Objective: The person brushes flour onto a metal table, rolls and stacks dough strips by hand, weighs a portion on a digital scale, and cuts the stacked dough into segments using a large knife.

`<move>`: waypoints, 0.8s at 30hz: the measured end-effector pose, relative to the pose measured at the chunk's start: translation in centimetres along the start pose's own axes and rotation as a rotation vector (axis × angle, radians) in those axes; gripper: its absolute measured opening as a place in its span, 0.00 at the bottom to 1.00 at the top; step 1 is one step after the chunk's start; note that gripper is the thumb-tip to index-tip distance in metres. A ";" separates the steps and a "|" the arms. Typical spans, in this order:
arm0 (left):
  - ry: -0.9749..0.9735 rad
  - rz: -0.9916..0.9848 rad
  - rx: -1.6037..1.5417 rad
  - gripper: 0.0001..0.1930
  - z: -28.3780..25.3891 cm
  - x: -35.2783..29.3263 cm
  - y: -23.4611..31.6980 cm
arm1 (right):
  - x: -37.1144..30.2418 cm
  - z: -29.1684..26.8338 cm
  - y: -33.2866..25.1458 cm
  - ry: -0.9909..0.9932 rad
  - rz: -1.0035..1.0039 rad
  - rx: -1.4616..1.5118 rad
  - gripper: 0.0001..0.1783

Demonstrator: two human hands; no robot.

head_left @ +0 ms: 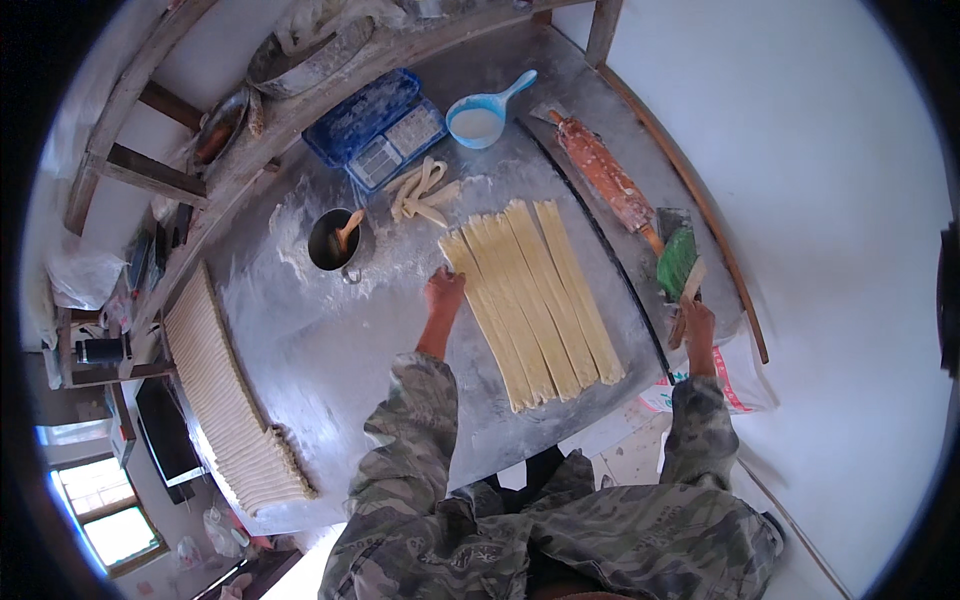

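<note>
Several long, pale dough strips [525, 300] lie side by side on the grey metal worktop [340, 400] in front of me. At the left edge of the leftmost strip, my left hand [445, 290] has its fingers curled against the dough. Off to the right, my right hand [697, 325] is closed round a tan, wooden-looking handle [692, 282]. The handle crosses a green flat piece [677, 256] with a dark, flat part beside it; whether they are one tool I cannot tell. A floury, reddish rolling pin [605, 175] lies just beyond.
A thin dark rod [600, 235] runs between dough and rolling pin. Farther back are a metal pot [325, 255] holding a wooden-handled tool, dough scraps [422, 190], an opened blue case [365, 115] and a blue dipper [476, 125]. Many thin dough strands [225, 390] line the left edge.
</note>
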State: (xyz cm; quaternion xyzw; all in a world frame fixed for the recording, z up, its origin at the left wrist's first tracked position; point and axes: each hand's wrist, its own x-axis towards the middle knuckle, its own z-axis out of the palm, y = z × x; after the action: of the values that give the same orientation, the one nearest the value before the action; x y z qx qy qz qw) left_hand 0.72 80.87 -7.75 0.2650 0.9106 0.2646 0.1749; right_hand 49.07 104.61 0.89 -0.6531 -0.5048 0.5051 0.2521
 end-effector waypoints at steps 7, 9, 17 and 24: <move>-0.162 -0.462 -0.564 0.14 0.1 -1.1 -1.1 | -5.7 8.0 -0.6 -0.179 -0.500 -0.503 0.18; -0.114 -0.491 -0.521 0.16 0.6 -0.3 -1.6 | -6.4 13.5 -0.1 -0.135 -0.750 -0.476 0.21; -0.131 -0.484 -1.021 0.11 0.2 -0.6 0.4 | -5.4 22.1 -0.8 -0.188 -0.687 -0.647 0.27; -0.162 -0.276 -1.207 0.05 -3.5 -5.6 2.1 | -5.6 20.5 -0.1 -0.216 -0.774 -0.742 0.27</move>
State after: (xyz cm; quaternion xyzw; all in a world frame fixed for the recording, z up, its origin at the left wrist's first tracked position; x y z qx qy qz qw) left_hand 4.40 77.79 -2.71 0.0184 0.6104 0.6863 0.3950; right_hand 30.36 95.79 -4.16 -0.4091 -0.8755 0.2277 0.1192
